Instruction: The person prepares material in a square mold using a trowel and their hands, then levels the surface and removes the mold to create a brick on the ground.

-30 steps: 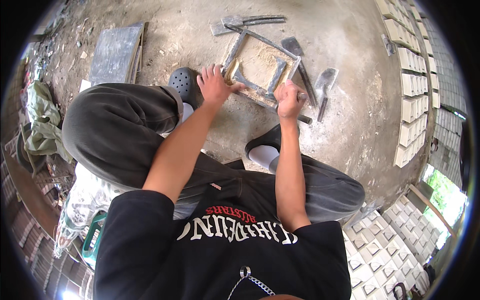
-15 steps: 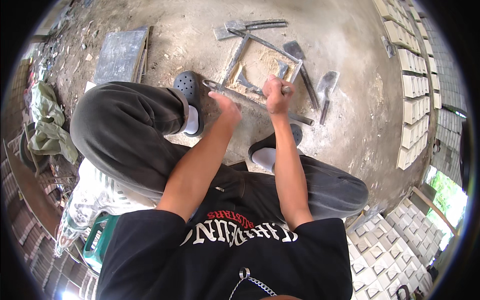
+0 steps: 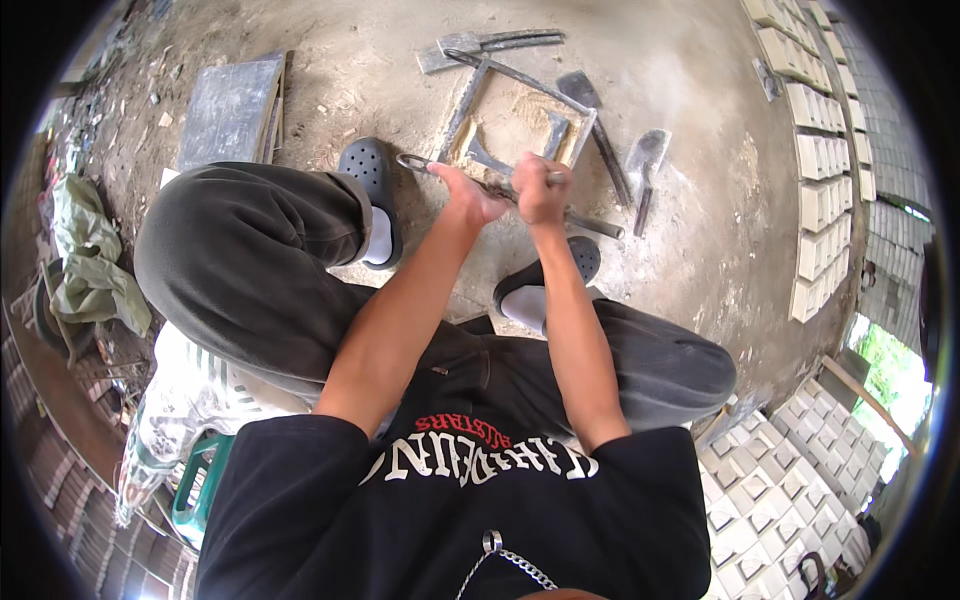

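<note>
My right hand (image 3: 540, 190) is closed in a fist around a tool with a round grey handle (image 3: 557, 178); its working end is hidden. Close beside it, my left hand (image 3: 470, 193) has its thumb stretched out and its palm turned toward the tool, near a long metal bar (image 3: 597, 226) with a loop at its left end. Just beyond both hands, a square metal frame (image 3: 460, 105) lies on the ground. Pale, sandy material (image 3: 520, 110) fills parts of it, and dark curved metal pieces (image 3: 556, 133) sit inside.
Right of the frame lie a dark trowel-like tool (image 3: 590, 100) and a small flat-bladed tool (image 3: 648, 155). Another flat-bladed tool (image 3: 500, 42) rests behind it. Dark boards (image 3: 230, 110) lie far left. Rows of pale blocks (image 3: 820, 175) line the right side. My clogs (image 3: 368, 170) flank the work.
My left hand has moved right, up against the right hand. The right hand has shifted slightly left and nearer to me, still gripping the tool.
</note>
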`<state>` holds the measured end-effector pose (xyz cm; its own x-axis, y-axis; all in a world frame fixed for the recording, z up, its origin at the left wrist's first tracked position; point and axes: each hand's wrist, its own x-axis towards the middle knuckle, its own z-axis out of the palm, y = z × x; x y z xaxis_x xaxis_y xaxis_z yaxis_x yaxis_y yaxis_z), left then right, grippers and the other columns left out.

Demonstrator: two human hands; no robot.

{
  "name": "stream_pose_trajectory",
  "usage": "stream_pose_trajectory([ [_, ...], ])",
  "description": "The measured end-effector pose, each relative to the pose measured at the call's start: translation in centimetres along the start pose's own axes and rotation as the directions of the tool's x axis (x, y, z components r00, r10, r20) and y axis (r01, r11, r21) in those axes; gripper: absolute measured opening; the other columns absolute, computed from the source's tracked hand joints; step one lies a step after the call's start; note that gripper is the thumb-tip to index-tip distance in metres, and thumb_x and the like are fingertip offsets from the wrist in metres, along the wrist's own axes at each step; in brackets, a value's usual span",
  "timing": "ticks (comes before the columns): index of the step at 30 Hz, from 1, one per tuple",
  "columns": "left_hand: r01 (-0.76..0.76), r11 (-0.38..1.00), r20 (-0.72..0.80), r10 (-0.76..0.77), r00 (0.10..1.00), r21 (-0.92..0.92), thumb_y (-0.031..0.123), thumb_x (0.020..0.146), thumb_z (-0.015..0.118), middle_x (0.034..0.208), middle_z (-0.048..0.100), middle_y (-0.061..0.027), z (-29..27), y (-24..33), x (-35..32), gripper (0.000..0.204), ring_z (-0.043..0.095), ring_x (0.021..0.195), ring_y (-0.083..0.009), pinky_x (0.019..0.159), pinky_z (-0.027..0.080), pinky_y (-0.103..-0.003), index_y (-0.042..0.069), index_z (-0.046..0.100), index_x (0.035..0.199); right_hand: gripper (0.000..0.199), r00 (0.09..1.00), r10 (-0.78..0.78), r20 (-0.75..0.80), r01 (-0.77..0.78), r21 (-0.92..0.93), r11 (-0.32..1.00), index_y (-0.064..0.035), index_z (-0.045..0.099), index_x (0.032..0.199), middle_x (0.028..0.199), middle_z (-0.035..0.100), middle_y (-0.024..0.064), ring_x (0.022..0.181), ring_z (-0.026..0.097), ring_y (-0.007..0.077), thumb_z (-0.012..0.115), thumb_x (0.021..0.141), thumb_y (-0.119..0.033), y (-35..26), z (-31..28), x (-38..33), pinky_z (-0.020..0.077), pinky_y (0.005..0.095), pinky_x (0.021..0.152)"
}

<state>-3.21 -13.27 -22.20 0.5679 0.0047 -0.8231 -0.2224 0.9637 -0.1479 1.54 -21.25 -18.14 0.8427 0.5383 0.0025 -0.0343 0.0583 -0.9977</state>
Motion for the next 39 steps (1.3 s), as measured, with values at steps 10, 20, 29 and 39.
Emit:
stream_pose_trajectory([
  [10, 0.027, 0.998, -0.064, -0.031, 0.997, -0.063, 0.094, 0.073, 0.004, 0.161, 0.023, -0.0125, 0.5, 1.7, -0.3, 0.119, 0.018, 0.148, -0.0376, 0.117, 0.006, -0.060, 0.011, 0.024, 0.155, 0.044, 1.000, 0.008, -0.021, -0.007, 0.081, 0.997, -0.0063, 0.035, 0.053, 0.051, 0.035, -0.0025, 0.044, 0.028, 0.0071, 0.047, 0.096, -0.007, 0.6, 0.7, 1.5, 0.0222, 0.0281, 0.044],
  [20, 0.026, 0.996, -0.062, -0.031, 0.998, -0.082, 0.090, 0.078, 0.005, 0.162, -0.013, -0.0166, -0.6, 4.0, -0.9, 0.113, -0.008, 0.150, -0.0350, 0.116, 0.001, -0.064, 0.009, -0.015, 0.155, 0.044, 0.999, 0.027, 0.029, -0.025, -0.064, 0.998, -0.0064, 0.037, 0.051, 0.048, 0.036, -0.0020, 0.043, 0.033, 0.0078, 0.046, 0.094, -0.006, 0.4, 2.8, 2.7, 0.0251, 0.0277, 0.042],
  [29, 0.089, 0.995, -0.063, -0.091, 0.994, -0.036, 0.089, 0.080, 0.006, 0.162, -0.014, -0.0156, -0.9, 6.0, -0.3, 0.113, -0.010, 0.150, -0.0338, 0.117, 0.000, -0.062, 0.008, -0.016, 0.154, 0.046, 0.998, 0.057, -0.027, -0.057, -0.003, 0.998, -0.0109, 0.034, 0.052, 0.049, 0.038, -0.0028, 0.042, 0.032, 0.0063, 0.047, 0.096, -0.010, 0.4, 4.1, 2.8, 0.0241, 0.0268, 0.041],
  [39, 0.143, 0.990, 0.017, -0.143, 0.990, -0.001, 0.090, 0.079, 0.006, 0.160, -0.014, -0.0221, -0.4, 6.9, -1.5, 0.118, -0.010, 0.149, -0.0382, 0.118, 0.002, -0.062, 0.001, -0.015, 0.153, 0.043, 1.000, 0.023, 0.016, -0.023, 0.037, 0.999, -0.0064, 0.042, 0.049, 0.047, 0.042, -0.0032, 0.044, 0.036, 0.0052, 0.049, 0.092, -0.009, 0.6, 4.4, 3.2, 0.0265, 0.0281, 0.042],
])
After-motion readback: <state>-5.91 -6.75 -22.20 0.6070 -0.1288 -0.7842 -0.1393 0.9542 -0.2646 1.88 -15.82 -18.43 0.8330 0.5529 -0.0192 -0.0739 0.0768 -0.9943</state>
